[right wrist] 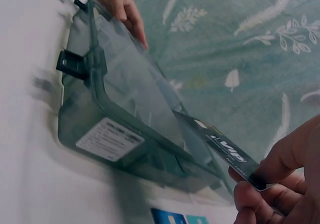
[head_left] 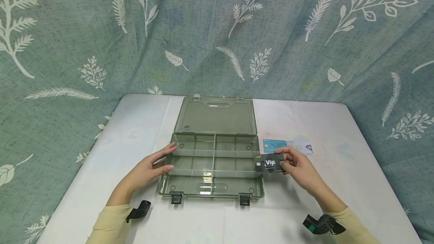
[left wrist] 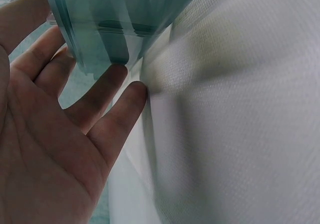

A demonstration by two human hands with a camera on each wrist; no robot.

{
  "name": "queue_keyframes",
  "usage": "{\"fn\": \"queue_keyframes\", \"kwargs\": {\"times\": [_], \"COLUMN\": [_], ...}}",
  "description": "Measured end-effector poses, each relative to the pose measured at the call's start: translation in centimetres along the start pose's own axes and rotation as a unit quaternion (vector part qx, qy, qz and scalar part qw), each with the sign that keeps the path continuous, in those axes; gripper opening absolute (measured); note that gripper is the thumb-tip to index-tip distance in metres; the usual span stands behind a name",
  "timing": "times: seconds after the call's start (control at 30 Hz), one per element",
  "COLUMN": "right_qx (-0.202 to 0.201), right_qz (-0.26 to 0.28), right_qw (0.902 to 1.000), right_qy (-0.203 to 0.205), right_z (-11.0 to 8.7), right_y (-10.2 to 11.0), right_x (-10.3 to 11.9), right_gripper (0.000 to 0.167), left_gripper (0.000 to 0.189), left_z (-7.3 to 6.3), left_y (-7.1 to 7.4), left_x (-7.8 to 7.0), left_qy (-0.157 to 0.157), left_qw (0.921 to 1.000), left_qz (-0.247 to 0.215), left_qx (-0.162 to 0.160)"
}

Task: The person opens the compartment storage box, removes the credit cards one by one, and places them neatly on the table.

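A see-through green organizer box (head_left: 213, 195) lies with its lid (head_left: 217, 116) folded back, its inside split by dividers into several compartments. My left hand (head_left: 145, 170) rests against the box's left edge, fingers spread; in the left wrist view the fingertips (left wrist: 135, 89) touch its side. My right hand (head_left: 298, 166) pinches a black VIP card (head_left: 268, 163) between thumb and fingers. The card's far end hangs over the box's right rim, above the middle row, as the right wrist view also shows. Beyond that hand lie a blue card (head_left: 274, 145) and a white card (head_left: 306, 147), both partly covered.
The box stands on a white-covered table (head_left: 339, 168). Two dark latches (head_left: 245, 199) stick out at its front edge. A green curtain with white leaves (head_left: 203, 29) hangs behind and at both sides. A label (right wrist: 110, 139) is on the box's right side.
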State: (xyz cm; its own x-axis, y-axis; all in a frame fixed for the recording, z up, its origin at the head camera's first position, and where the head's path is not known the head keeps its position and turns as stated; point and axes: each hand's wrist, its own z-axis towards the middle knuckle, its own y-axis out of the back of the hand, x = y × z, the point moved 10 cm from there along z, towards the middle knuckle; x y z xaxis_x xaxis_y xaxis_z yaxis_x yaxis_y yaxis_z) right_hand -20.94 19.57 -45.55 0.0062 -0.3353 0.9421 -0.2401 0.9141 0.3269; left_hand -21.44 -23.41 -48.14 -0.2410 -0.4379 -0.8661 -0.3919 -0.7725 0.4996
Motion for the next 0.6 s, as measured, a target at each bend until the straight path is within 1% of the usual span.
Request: {"fn": "queue_keyframes", "kwargs": {"times": [0.17,0.3,0.6], "right_qx": [-0.014,-0.029,-0.06], "right_qz": [-0.008,-0.02,-0.054], "right_qw": [0.9998,0.9991,0.9951], "right_qy": [-0.008,-0.021,-0.057], "right_z": [-0.2,-0.3,-0.3], "right_y": [1.3,2.4,4.8], "right_x": [-0.5,-1.2,-3.8], "right_gripper": [0.034,0.035,0.036], "left_gripper": [0.065,0.064,0.064], "left_z": [0.0,0.0,0.0], "left_y": [0.0,0.0,0.0], "left_x": [0.0,0.0,0.1], "left_qy": [0.002,0.003,0.006], "left_qw": [1.0,1.0,1.0], "left_qz": [-0.002,-0.001,-0.001], "left_qx": [0.001,0.001,-0.001]}}
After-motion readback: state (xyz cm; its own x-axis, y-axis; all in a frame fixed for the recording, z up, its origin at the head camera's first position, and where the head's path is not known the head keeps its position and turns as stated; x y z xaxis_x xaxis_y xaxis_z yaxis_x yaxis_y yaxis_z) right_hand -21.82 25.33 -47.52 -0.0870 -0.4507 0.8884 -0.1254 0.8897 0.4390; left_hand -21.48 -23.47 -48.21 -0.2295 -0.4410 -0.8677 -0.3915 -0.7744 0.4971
